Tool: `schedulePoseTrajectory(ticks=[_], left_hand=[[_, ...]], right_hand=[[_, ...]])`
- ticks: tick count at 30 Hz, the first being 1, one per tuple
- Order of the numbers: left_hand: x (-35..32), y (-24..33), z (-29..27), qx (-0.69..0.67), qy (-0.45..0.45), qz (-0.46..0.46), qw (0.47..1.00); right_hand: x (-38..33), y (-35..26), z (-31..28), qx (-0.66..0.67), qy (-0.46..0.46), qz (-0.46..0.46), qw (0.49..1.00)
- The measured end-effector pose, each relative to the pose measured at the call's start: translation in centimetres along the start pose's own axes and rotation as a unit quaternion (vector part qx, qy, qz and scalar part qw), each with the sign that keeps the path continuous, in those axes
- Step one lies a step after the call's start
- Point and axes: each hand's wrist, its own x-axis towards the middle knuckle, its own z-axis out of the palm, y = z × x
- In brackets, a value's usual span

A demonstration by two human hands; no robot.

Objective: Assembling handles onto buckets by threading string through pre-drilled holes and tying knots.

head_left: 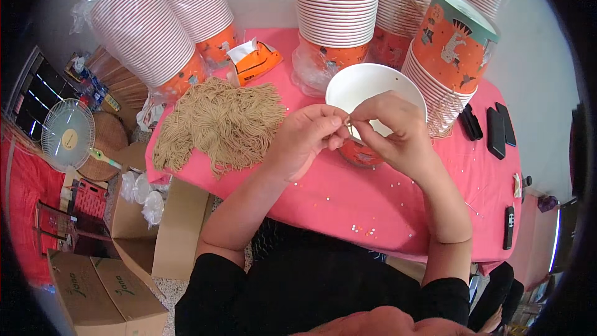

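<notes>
A head-worn camera looks down at a table covered by a pink tablecloth [348,199], where a seated person in black sleeves works with both bare hands over an open paper bucket [367,87], white inside and orange outside, standing upright near the middle of the cloth. The left hand [305,137] is closed, thumb and fingertips pinched together at the bucket's near rim. The right hand [395,130] is closed in the same way, its fingertips meeting those of the left hand. Between the two pinches sits a short piece of tan string [348,126], very small and hard to make out, touching the bucket's rim. To the left of the bucket, a loose heap of tan cords [217,121] lies on the cloth. Beyond the heap rests an orange and white tissue pack [255,61]. Directly behind the bucket rises an upright stack of matching buckets [336,12], and just to the bucket's right a second stack leans on its side [448,56]. More stacks in clear plastic lean behind the heap [149,25]. Tiny pale beads [364,230] are scattered on the cloth in front of the bucket. Well to the bucket's right lie flat black cases [495,130]. Far left of the bucket, below table level, stand a small fan [67,134] and cardboard boxes [106,292].
</notes>
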Motion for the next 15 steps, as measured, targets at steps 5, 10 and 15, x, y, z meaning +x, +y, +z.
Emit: schedulePoseTrajectory(ticks=[5, 10, 15], left_hand=[[0.4, -0.1, -0.6, 0.170, 0.015, 0.054, 0.984], [0.5, -0.3, 0.1, 0.179, 0.048, 0.084, 0.979], [0.4, -0.6, 0.6, 0.194, 0.069, 0.123, 0.971]], right_hand=[[-0.2, 0.2, 0.0, 0.000, -0.001, 0.014, 1.000], [-0.2, 0.4, -0.1, 0.005, -0.008, 0.024, 1.000], [0.0, 0.5, -0.2, 0.011, -0.010, 0.020, 1.000]])
